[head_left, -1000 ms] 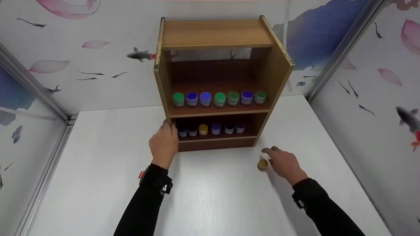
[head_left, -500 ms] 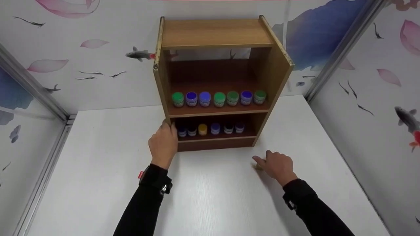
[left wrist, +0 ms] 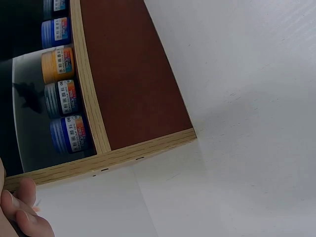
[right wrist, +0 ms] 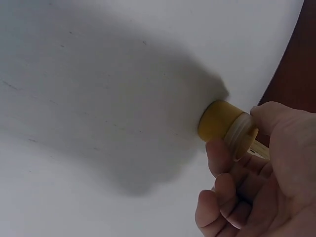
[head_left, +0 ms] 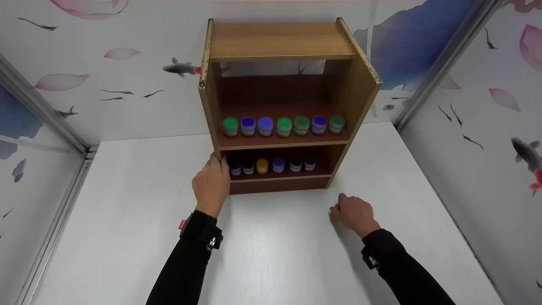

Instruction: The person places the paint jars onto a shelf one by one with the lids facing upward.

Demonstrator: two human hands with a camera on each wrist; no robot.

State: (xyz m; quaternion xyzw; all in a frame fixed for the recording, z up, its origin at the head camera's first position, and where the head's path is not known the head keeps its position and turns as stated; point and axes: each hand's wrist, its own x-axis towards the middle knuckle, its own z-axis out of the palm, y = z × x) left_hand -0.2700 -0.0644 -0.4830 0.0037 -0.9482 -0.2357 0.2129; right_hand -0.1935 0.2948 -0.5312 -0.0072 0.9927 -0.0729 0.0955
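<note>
In the head view my left hand grips the left side panel of a small wooden shelf. The left wrist view shows its curled fingers at the panel's edge. My right hand is low over the table, right of the shelf's front corner. Between thumb and fingers it pinches a small yellow paint jar, plain in the right wrist view, with a pale ring near the end toward the palm. From the head camera that jar is hidden behind the hand.
A row of paint jars with green and blue lids lines the middle shelf. Below stand several more, among them a yellow jar. The white table meets patterned walls at the back and sides.
My right hand has moved slightly left and its fingers have come round the yellow paint jar, which stood in the open on the table before. The left hand keeps its hold on the shelf.
</note>
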